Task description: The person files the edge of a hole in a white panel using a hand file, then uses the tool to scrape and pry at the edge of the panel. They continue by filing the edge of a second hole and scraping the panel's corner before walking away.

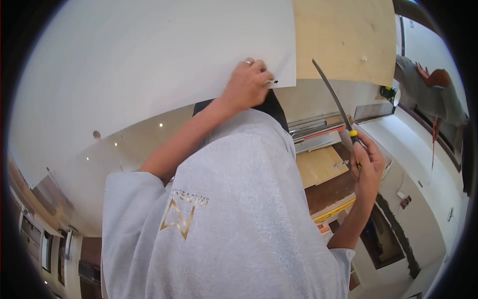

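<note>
My right hand (367, 157) is wrapped round the yellow and black handle of a file (333, 92). The file's long dark blade points up and to the left, apart from the boards. My left hand (247, 85) rests on the large white panel (149, 55), close to its near right corner. Its fingers are curled, with a ring on one of them. Beside the fingertips a small dark notch or mark shows at the panel's edge. Whatever the fingers may pinch is hidden.
A pale wooden board (343, 40) lies beside the white panel. Below on the right are metal strips (313, 127), a smaller wood piece (321, 167) and a yellow level-like bar (333, 212). Another person in grey clothing (423, 92) is at the far right.
</note>
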The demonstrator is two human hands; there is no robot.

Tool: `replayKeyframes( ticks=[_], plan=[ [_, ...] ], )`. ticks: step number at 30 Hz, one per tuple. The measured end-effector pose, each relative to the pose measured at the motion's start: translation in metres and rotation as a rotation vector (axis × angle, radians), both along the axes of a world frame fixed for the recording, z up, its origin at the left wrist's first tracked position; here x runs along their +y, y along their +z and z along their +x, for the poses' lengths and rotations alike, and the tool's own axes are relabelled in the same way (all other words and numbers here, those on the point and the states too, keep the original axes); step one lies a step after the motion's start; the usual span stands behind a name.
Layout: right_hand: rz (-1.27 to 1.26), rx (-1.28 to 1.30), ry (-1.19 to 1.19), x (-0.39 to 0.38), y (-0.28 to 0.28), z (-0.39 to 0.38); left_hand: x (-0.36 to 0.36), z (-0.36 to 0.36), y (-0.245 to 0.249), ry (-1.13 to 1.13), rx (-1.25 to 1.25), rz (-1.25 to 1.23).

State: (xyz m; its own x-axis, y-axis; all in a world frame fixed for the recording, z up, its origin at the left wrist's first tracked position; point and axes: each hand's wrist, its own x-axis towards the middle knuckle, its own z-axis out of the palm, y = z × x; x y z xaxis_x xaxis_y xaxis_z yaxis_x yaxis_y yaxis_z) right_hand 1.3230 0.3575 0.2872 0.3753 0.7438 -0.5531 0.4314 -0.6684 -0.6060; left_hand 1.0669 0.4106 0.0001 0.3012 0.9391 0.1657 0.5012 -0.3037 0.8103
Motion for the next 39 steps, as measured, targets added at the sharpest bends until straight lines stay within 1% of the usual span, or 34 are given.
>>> replayKeyframes(
  ticks=[1, 3, 4, 6, 9, 12, 15, 16, 18, 19, 21, 22, 24, 27, 29, 30, 32, 35, 38, 39],
  plan=[
    [-0.033, 0.114, -0.099, 0.003, -0.006, 0.002, -0.007, -0.001, -0.004, -0.015, 0.019, -0.007],
    [0.017, 0.203, -0.107, 0.010, -0.027, 0.001, -0.010, 0.000, -0.007, -0.052, 0.063, 0.000],
    [0.039, 0.249, -0.105, 0.016, -0.033, 0.003, -0.013, 0.004, -0.005, -0.036, 0.095, -0.008],
    [0.023, 0.275, -0.003, 0.030, -0.042, 0.013, -0.013, 0.014, -0.002, 0.000, 0.172, -0.002],
    [0.022, 0.291, 0.156, 0.050, -0.057, 0.032, -0.016, 0.028, 0.002, -0.029, 0.337, -0.018],
    [0.037, 0.288, 0.340, 0.070, -0.072, 0.057, -0.024, 0.042, 0.014, 0.033, 0.484, -0.040],
    [-0.127, 0.517, 0.271, 0.091, -0.074, 0.090, -0.041, 0.062, 0.023, 0.180, 0.497, -0.078],
    [-0.204, 0.622, 0.199, 0.099, -0.072, 0.099, -0.047, 0.069, 0.024, 0.249, 0.440, -0.121],
    [-0.332, 0.733, 0.164, 0.112, -0.075, 0.121, -0.057, 0.081, 0.027, 0.389, 0.312, -0.207],
    [-0.401, 0.782, 0.151, 0.118, -0.077, 0.130, -0.060, 0.089, 0.031, 0.523, 0.146, -0.313],
    [-0.423, 0.606, 0.442, 0.131, -0.078, 0.144, -0.066, 0.104, 0.044, 0.794, -0.206, -0.509],
    [-0.425, 0.514, 0.588, 0.137, -0.079, 0.148, -0.063, 0.112, 0.055, 0.762, -0.067, -0.349],
    [-0.413, 0.411, 0.774, 0.144, -0.081, 0.154, -0.051, 0.134, 0.080, 0.692, 0.210, -0.040],
    [-0.342, 0.258, 1.048, 0.157, -0.077, 0.149, -0.022, 0.159, 0.098, 0.407, 0.267, 0.149],
    [-0.260, 0.164, 1.180, 0.163, -0.072, 0.142, -0.011, 0.175, 0.083, 0.331, 0.145, 0.052],
    [-0.283, 0.132, 1.205, 0.168, -0.068, 0.136, -0.008, 0.179, 0.079, 0.287, 0.075, 0.004],
    [-0.335, 0.060, 1.238, 0.178, -0.056, 0.124, -0.008, 0.181, 0.075, 0.303, 0.062, -0.026],
    [0.054, -0.065, 1.494, 0.171, -0.055, 0.116, -0.009, 0.177, 0.069, 0.297, -0.032, -0.059],
    [0.204, -0.206, 1.615, 0.158, -0.050, 0.095, -0.010, 0.168, 0.057, 0.317, -0.104, -0.007],
    [0.190, -0.243, 1.624, 0.152, -0.045, 0.089, -0.013, 0.167, 0.057, 0.335, -0.120, 0.016]
  ],
)
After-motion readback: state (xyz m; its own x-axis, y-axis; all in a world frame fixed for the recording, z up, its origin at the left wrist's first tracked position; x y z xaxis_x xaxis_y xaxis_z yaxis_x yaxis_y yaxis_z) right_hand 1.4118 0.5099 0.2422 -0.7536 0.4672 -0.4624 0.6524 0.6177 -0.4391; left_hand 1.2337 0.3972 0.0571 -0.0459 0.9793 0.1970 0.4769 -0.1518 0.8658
